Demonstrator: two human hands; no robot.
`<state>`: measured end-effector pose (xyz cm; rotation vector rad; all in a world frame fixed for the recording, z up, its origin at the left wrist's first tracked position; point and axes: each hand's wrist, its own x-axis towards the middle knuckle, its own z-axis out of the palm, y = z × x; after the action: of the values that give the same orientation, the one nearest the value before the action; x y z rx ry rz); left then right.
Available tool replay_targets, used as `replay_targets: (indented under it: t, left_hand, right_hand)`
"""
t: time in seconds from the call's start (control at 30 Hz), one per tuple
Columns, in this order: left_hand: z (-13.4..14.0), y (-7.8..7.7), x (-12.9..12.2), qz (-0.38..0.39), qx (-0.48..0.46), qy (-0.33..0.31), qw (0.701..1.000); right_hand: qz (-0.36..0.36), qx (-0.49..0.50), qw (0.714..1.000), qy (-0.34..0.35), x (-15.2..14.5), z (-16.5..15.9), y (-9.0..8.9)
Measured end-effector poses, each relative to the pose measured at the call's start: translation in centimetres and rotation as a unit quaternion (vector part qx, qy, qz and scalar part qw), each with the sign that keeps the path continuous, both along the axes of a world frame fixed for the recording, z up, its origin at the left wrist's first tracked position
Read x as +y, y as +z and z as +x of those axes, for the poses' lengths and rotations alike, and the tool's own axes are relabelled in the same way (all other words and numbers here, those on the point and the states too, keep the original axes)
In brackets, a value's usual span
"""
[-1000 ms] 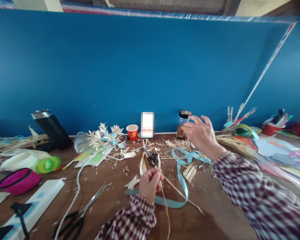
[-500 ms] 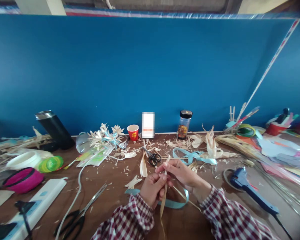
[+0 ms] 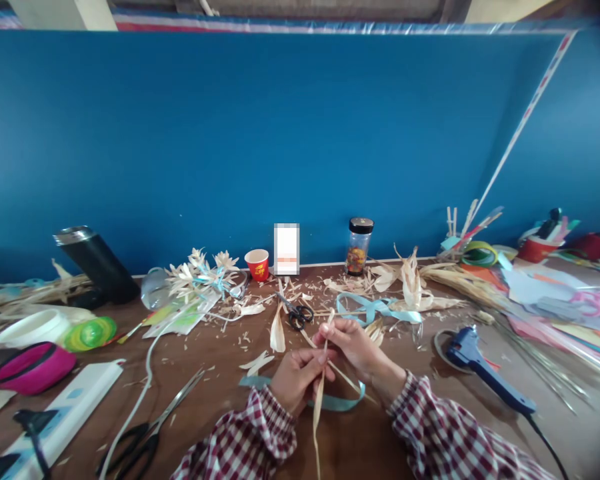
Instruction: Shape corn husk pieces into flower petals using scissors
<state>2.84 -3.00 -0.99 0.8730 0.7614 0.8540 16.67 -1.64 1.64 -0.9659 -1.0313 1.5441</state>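
Observation:
My left hand (image 3: pixel 294 379) is closed on a long pale strip of corn husk (image 3: pixel 317 410), whose tail hangs toward the table's front edge. My right hand (image 3: pixel 356 347) pinches the upper end of the same strip between thumb and fingers. Both hands meet at the middle, close above the brown table. A thin pale stalk or strip crosses behind the fingers, partly hidden. Under the hands lies a light blue ribbon (image 3: pixel 340 404). Small black-handled scissors (image 3: pixel 299 317) rest just beyond, beside a loose piece of husk (image 3: pixel 278 332).
Large scissors (image 3: pixel 153 427) and a white power strip (image 3: pixel 63 420) lie on the left. To the right sits a blue glue gun (image 3: pixel 490 373) with its cord. Behind stand husk flowers (image 3: pixel 200 277), a red paper cup (image 3: pixel 257 267), a lidded jar (image 3: pixel 360 248) and a dark flask (image 3: pixel 97 263).
The whole view has shifted slightly, so things sit further left. My hands stay together on the strip, with more of its tail showing below and the thin crossing piece at a changed angle.

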Motion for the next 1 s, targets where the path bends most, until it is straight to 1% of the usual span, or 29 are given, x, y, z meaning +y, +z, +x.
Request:
replay_targets:
  t: [0.13,0.2,0.27,0.33,0.47,0.53,0.6,0.73,0.77,0.83,0.9,1.0]
  left_hand:
    - [0.1,0.5,-0.3,0.010,-0.008,0.062,0.998]
    - [0.2,0.8,-0.4,0.012,-0.024,0.088,0.996]
    - [0.3,1.0,-0.4,0.009,-0.040,0.104,0.994]
    - [0.3,1.1,-0.2,0.002,-0.049,0.111,0.993]
    - [0.2,0.8,0.1,-0.007,-0.034,0.126,0.991]
    - [0.1,0.5,0.2,-0.002,-0.016,0.138,0.990]
    - [0.1,0.2,0.1,0.021,0.004,0.146,0.989]
    - [-0.2,0.1,-0.1,0.125,0.050,0.167,0.977]
    - [-0.3,0.2,-0.1,0.141,0.066,0.173,0.973]
    - [-0.5,0.3,-0.1,0.149,0.098,0.185,0.966]
    - [-0.6,0.5,-0.2,0.146,0.113,0.183,0.966]
    - [-0.3,0.9,-0.4,0.156,0.103,0.155,0.970]
  right_hand:
    - [0.004,0.068,0.997,-0.044,0.3,0.9,0.6]
    - [0.009,0.062,0.997,-0.049,0.4,1.5,1.0]
    - [0.008,0.030,0.999,-0.033,0.3,1.9,1.1]
    - [0.021,-0.025,0.999,-0.015,0.2,1.8,1.1]
    - [0.102,-0.141,0.985,-0.001,-0.2,0.7,1.0]
    - [0.114,-0.154,0.981,0.016,-0.4,0.3,1.0]
    - [0.099,-0.140,0.985,0.014,-0.5,0.2,1.0]
    - [0.050,-0.085,0.993,-0.058,-0.3,0.6,0.5]
    - [0.037,-0.069,0.995,-0.064,-0.2,0.7,0.3]
    - [0.014,-0.027,0.998,-0.057,0.0,0.8,-0.1]
    - [-0.004,0.019,0.999,-0.048,0.3,0.6,-0.4]
    - [-0.015,0.077,0.996,-0.043,0.4,0.2,-0.6]
